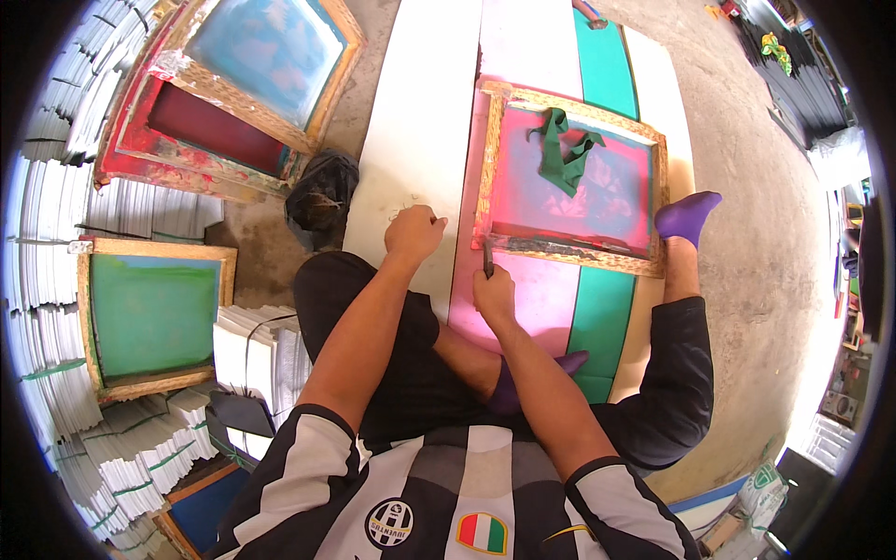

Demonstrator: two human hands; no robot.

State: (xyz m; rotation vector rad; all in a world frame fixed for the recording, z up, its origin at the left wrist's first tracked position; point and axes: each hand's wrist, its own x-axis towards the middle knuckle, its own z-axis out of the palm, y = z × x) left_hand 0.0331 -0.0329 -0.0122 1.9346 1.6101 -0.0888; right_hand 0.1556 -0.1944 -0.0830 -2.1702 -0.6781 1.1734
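Observation:
My left hand (415, 233) is closed, resting over the white board (407, 121) left of the wooden screen frame. Whether anything is in its fingers is hidden. My right hand (495, 294) is wrapped round a slim dark tool (487, 257), which points up at the frame's near left corner. Its exact kind is unclear. The screen-printing frame (572, 259) lies flat across pink and green strips, its mesh stained pink and blue. On the mesh lies a crumpled strip of dark green cloth (563, 168). My foot in a purple sock (686, 217) is beside the frame's right edge.
More screen frames stand at left: a blue one (350, 33), a red one (112, 154) and a green one (154, 313). Bundled stacks of white sheets (51, 224) surround them. A black plastic bag (322, 191) sits by the board. Another person's hand (597, 23) shows at the top.

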